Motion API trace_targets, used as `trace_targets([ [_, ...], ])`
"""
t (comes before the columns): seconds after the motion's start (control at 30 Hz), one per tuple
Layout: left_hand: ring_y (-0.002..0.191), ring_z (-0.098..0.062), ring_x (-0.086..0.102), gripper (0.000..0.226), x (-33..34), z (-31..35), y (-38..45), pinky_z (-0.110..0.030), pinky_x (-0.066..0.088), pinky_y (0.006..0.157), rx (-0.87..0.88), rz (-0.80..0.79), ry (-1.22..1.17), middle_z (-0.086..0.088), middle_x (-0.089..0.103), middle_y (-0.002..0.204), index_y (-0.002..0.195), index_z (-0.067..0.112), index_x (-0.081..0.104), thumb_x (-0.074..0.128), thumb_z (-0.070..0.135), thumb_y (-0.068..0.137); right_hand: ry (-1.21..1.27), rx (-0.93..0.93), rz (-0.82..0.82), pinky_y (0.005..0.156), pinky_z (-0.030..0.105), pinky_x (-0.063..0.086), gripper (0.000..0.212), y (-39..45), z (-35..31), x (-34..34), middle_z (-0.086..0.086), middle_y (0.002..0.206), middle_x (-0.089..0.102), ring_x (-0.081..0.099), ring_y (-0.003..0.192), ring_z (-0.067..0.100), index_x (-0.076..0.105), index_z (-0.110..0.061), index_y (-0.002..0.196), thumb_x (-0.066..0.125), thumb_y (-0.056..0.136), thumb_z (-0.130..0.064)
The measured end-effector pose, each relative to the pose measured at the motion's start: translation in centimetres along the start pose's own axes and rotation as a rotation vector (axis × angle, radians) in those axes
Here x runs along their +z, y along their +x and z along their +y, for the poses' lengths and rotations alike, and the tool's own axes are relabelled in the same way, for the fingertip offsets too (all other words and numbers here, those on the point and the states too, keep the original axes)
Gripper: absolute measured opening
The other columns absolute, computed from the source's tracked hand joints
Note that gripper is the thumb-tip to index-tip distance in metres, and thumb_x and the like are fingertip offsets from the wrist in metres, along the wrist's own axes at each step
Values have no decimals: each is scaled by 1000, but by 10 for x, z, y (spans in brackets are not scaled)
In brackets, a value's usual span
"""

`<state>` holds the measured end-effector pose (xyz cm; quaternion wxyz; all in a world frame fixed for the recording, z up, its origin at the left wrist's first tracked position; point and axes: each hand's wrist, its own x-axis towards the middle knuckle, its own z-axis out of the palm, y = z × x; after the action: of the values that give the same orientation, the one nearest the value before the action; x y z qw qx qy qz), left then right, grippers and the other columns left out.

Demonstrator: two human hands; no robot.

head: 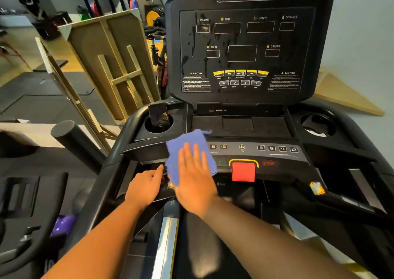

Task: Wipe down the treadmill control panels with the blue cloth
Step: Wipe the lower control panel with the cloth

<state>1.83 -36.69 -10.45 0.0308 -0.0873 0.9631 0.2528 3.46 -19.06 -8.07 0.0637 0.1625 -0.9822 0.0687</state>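
A flat right hand [195, 178] presses the blue cloth [187, 151] on the lower control panel [277, 157] of the treadmill.

The right hand's fingers are straight and spread on the cloth, which covers the left part of that panel, just left of the red stop button [243, 171]. The left hand [145, 186] sits just beside it, fingers bent over the dark front edge, holding on there. Number buttons [277, 148] run across the panel to the right of the cloth. Above stands the big upper panel [243, 50], with drips running down its left side. A dark phone [158, 115] stands in the left cup holder [149, 127].
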Motion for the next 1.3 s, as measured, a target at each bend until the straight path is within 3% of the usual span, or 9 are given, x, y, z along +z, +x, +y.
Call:
trace_targets([
  [0.17, 76, -26, 62, 61, -1, -2, 1, -34, 41, 65, 12, -13, -8, -1, 68, 75, 72, 16, 65, 27, 54, 101, -11, -425, -51, 125, 45, -7, 74, -22, 48, -2, 4, 168, 6, -4, 155, 25, 16, -14, 160, 46, 94, -32],
  [0.27, 76, -21, 60, 62, -4, 0, 0, -35, 43, 72, 1, -21, 3, 3, 66, 73, 71, 20, 65, 27, 58, 101, -19, -269, 21, 123, 44, 6, 71, -19, 92, -12, 1, 168, 14, 1, 155, 20, 23, -16, 159, 41, 93, -30],
  [0.4, 71, -13, 59, 62, -6, 4, -2, -35, 44, 72, 16, -19, 13, 4, 66, 71, 72, 20, 67, 27, 56, 102, -1, 17, -54, 123, 48, -9, 82, 12, 59, -26, 8, 167, -12, -16, 153, 32, -2, -12, 160, 46, 99, -36],
  [0.63, 71, -16, 64, 67, -4, -1, 0, -38, 51, 75, 23, -25, 7, 1, 68, 68, 66, 19, 62, 23, 60, 100, 9, -379, -56, 125, 45, 6, 74, -43, 70, -11, 5, 167, 17, 7, 155, 27, 24, -11, 158, 43, 91, -33],
  [0.77, 73, -10, 64, 63, -7, 2, -2, -33, 46, 71, 19, -31, 14, 2, 70, 72, 74, 22, 69, 25, 56, 102, -27, -43, 64, 123, 40, 5, 76, -29, 98, -19, 9, 165, 23, 9, 154, 26, 28, -7, 156, 52, 87, -30],
  [0.83, 74, -10, 65, 62, -6, 3, -2, -30, 44, 69, 12, -46, 7, 2, 71, 74, 77, 23, 71, 25, 56, 102, -5, 76, 19, 124, 43, -4, 78, -8, 78, -22, 12, 167, 2, -4, 154, 34, 9, -6, 159, 44, 95, -33],
  [1.03, 76, -18, 64, 65, -7, 3, -3, -41, 53, 80, -25, -22, 2, 3, 69, 75, 71, 23, 69, 24, 61, 99, 34, -316, -113, 122, 41, -14, 72, -22, 67, -24, -1, 168, -5, -12, 153, 22, 7, -17, 161, 30, 95, -36],
  [1.2, 73, -12, 61, 59, -10, 9, -7, -36, 46, 76, -17, 1, 1, 2, 67, 74, 77, 21, 70, 28, 53, 103, -108, 15, 106, 120, 41, 8, 70, -50, 148, -23, 10, 158, 38, 25, 150, 31, 41, -6, 150, 51, 85, -30],
  [1.3, 72, -10, 60, 58, -10, 10, -7, -34, 44, 75, -17, -14, -2, 2, 69, 76, 82, 22, 72, 28, 53, 103, -31, 301, 154, 123, 43, -2, 77, -27, 115, -18, 13, 165, 17, 17, 152, 40, 22, -4, 156, 55, 94, -33],
])
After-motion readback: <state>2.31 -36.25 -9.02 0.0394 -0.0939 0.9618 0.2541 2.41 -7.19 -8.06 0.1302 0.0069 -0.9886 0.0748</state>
